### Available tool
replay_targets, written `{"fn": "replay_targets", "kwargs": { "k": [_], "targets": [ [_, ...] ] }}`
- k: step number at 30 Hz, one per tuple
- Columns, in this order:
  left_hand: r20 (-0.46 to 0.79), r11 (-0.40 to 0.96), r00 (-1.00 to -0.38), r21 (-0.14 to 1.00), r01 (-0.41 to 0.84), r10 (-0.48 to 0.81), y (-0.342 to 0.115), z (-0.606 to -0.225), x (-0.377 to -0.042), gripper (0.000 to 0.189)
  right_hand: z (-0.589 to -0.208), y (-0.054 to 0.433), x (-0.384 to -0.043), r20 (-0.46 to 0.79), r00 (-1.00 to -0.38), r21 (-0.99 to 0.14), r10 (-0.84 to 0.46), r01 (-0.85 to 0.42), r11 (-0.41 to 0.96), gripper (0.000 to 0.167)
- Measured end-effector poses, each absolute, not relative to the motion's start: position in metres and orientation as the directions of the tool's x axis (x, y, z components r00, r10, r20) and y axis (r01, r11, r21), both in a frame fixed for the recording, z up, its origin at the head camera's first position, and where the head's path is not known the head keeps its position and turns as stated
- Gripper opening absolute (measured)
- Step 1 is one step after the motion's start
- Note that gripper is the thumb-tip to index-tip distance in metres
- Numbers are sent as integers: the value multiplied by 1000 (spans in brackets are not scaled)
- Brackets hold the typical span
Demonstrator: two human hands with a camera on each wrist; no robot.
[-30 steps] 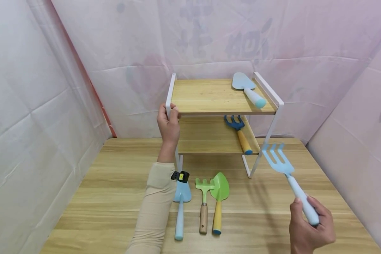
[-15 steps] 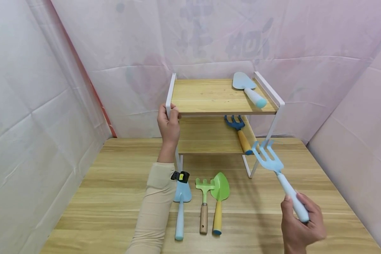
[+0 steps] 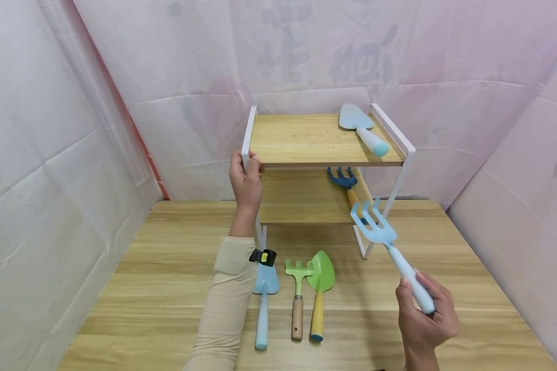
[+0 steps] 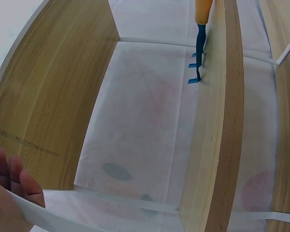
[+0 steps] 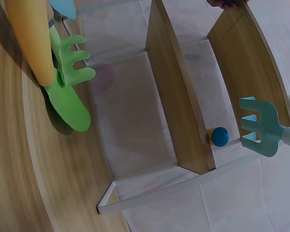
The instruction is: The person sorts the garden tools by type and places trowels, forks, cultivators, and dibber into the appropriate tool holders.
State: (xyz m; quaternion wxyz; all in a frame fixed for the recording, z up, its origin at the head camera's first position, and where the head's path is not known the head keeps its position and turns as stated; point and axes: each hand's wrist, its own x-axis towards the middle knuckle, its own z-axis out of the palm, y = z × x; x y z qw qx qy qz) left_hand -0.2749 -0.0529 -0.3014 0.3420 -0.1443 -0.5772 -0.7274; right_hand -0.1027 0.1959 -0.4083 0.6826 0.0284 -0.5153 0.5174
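Currently I have a table (image 3: 167, 268) carrying a two-tier shelf (image 3: 292, 136), with a trowel (image 3: 355, 118) on its top board and a dark-blue fork (image 3: 344, 180) on the lower one. My left hand (image 3: 248, 180) grips the white frame (image 3: 249, 131) at the front left corner; the shelf looks stiff but light enough to slide if knocked, so that seems a sound place to steady it. My right hand (image 3: 428, 314) grasps the light-blue fork (image 3: 399, 262) low on its handle, holding it in the air before the shelf's right side, head toward the boards; I cannot tell how wide the gap is. I expect this fork to be light, rigid and hard to break, but its smooth, round handle could twist, so I favour gripping nearer the middle.
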Motion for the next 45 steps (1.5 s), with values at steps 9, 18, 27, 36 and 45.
{"fn": "replay_targets", "kwargs": {
  "k": [9,18,27,36,45],
  "targets": [
    [593,-91,-735,755,650,-330,-50,-284,-253,5,-407,188,-117,780,-95,-487,619,-713,504,17],
    [599,-98,-734,750,654,-320,-51,-282,-251,4,-406,178,-136,799,-123,-490,589,-700,520,18],
    [603,-102,-730,744,660,-323,-50,-282,-250,11,-400,166,-153,814,-150,-487,562,-703,518,18],
    [596,-102,-734,749,654,-325,-55,-292,-265,5,-396,153,-177,884,-46,-352,465,-719,599,18],
    [595,-74,-724,753,654,-348,-56,-303,-276,8,-390,139,-192,907,-43,-315,418,-727,610,19]
  ]
}}
